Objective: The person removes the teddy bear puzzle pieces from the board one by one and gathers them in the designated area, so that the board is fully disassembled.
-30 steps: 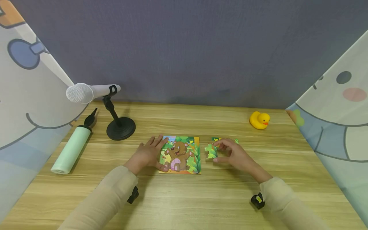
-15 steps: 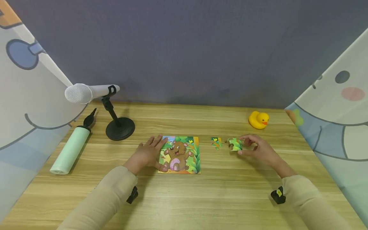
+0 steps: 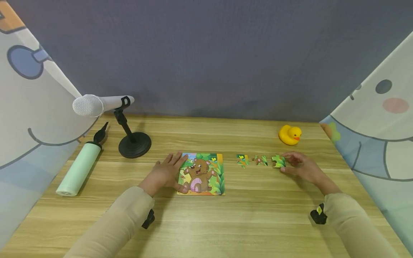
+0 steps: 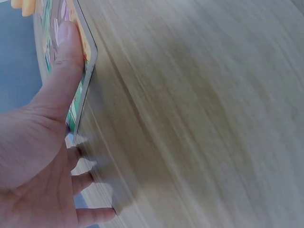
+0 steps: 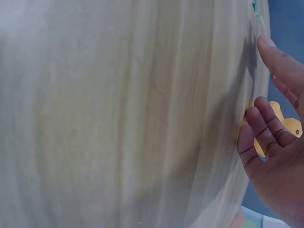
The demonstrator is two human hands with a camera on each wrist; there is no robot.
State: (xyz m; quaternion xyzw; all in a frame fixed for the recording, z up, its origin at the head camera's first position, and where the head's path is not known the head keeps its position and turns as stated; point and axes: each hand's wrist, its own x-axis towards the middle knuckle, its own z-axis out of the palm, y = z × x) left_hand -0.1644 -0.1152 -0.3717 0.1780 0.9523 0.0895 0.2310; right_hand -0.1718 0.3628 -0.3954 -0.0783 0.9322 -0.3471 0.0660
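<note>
A bear puzzle (image 3: 200, 175) lies flat on the wooden table before me. My left hand (image 3: 162, 173) rests at its left side with fingers spread, and in the left wrist view the thumb (image 4: 68, 61) presses on the picture near the edge. On the right, my right hand (image 3: 304, 168) pinches a green puzzle piece (image 3: 277, 162) at its right side, low at the tabletop; its other fingers (image 5: 254, 142) curve loosely. Two more pieces lie between: one with a yellow bird (image 3: 242, 159) and one brown and green (image 3: 259, 160).
A yellow rubber duck (image 3: 289, 135) sits behind my right hand. At the left stand a white microphone on a black stand (image 3: 134, 144) and, lying down, a mint-green pump (image 3: 80, 168). A dark panel (image 3: 206, 61) closes off the back.
My right hand has carried the green piece rightward, past the two other pieces, which are now uncovered. The left hand and the bear puzzle have stayed in place.
</note>
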